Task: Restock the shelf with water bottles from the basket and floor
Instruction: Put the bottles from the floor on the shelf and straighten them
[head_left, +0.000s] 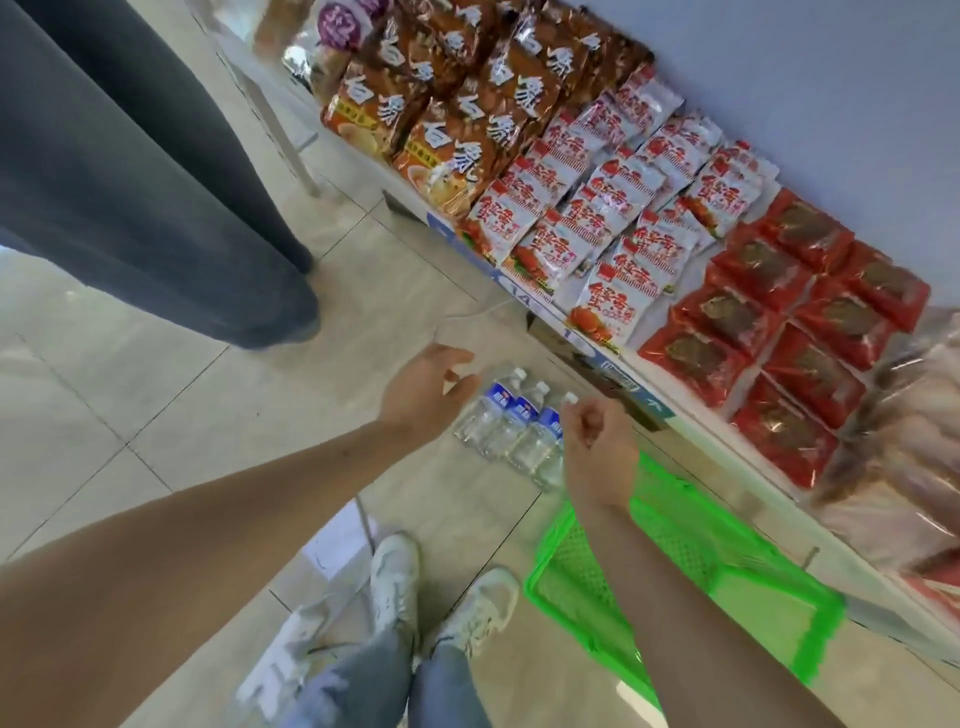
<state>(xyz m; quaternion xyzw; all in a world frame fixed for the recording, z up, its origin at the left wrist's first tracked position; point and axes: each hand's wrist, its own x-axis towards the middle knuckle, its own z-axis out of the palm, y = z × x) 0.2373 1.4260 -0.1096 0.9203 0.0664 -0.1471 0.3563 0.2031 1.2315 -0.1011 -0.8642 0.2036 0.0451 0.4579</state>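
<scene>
Neither hand holds anything in the head view: the left hand (428, 387) hangs with fingers loosely spread above the floor, and the right hand (597, 447) is curled into a loose fist around nothing, just over the water bottles (511, 423). These lie side by side on the tiled floor (208, 405), between the shelf (691, 415) (stacked with snack packets (608, 208)) and the green basket (691, 561), which looks empty. Judging by this, the floor bottles are next; the hands must drop lower and close round one.

Bare forearms (218, 519); light blue jeans (363, 680); white sneakers (395, 577).
</scene>
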